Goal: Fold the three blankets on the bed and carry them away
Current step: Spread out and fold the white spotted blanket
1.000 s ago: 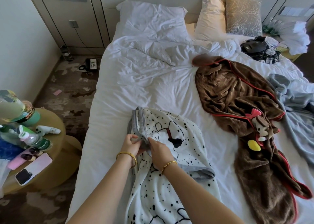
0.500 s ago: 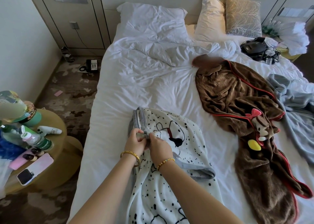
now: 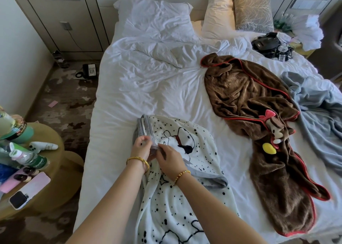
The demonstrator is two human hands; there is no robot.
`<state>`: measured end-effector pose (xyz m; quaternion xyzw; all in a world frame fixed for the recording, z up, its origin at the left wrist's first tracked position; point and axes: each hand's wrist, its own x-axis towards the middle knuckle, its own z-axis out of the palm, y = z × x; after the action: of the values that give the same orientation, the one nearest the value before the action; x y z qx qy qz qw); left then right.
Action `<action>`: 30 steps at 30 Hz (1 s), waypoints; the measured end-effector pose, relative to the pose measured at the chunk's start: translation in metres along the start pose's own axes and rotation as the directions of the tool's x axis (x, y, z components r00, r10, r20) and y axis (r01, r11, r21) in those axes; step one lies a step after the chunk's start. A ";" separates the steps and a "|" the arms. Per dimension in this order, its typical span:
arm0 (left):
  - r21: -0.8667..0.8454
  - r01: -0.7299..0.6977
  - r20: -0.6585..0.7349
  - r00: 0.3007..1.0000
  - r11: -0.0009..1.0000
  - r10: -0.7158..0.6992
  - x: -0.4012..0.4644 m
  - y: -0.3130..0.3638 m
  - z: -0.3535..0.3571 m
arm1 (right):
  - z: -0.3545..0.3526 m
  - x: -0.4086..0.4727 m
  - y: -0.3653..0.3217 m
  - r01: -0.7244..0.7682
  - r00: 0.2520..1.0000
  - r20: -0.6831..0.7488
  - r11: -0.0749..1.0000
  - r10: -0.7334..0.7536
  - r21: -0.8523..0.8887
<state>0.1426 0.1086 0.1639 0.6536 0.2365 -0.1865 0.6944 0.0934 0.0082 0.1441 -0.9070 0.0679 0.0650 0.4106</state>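
Nearest the camera, the spotted white blanket [image 3: 177,197] ran off the bottom edge, so its lower end was cut off. Both hands met at its grey-trimmed edge: the left hand [image 3: 141,148] pinched the trim, and the right hand [image 3: 170,159] pinched the same fold just beside it, though the fingertips were partly hidden by cloth. To the left, a round side table [image 3: 53,151] held bottles [image 3: 27,156] and a phone [image 3: 29,192], part cropped by the frame. Farther right on the bed [image 3: 148,88], the brown blanket [image 3: 249,103] lay rumpled with a plush toy [image 3: 273,131] on it, and the pale blue blanket [image 3: 318,114] ran out of view. Beyond stood pillows [image 3: 157,18] and a tangle of dark cables [image 3: 272,44], hard to make out.
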 end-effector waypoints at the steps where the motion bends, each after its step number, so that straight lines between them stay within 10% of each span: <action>1: 0.043 -0.030 -0.024 0.999 0.999 0.031 0.002 0.004 0.002 | -0.002 0.001 0.004 -0.032 0.999 0.035 0.999 0.033 -0.037; 6: 0.117 -0.125 -0.049 0.990 0.985 0.131 0.008 0.028 0.011 | -0.007 0.003 0.024 -0.112 0.985 0.103 0.961 0.142 -0.253; 18: -0.329 -0.108 -0.227 0.973 0.938 0.033 0.015 0.064 0.020 | -0.038 0.002 0.069 -0.435 0.896 -0.176 0.884 0.407 -0.170; 30: -0.134 -0.210 -0.144 0.971 0.968 0.190 0.031 0.097 0.076 | -0.072 0.007 0.113 -0.630 0.743 -0.248 0.775 0.622 0.055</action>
<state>0.2298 0.0421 0.2285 0.6313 0.2273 -0.0542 0.7395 0.0845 -0.1201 0.1072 -0.8387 0.4185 0.0844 0.3382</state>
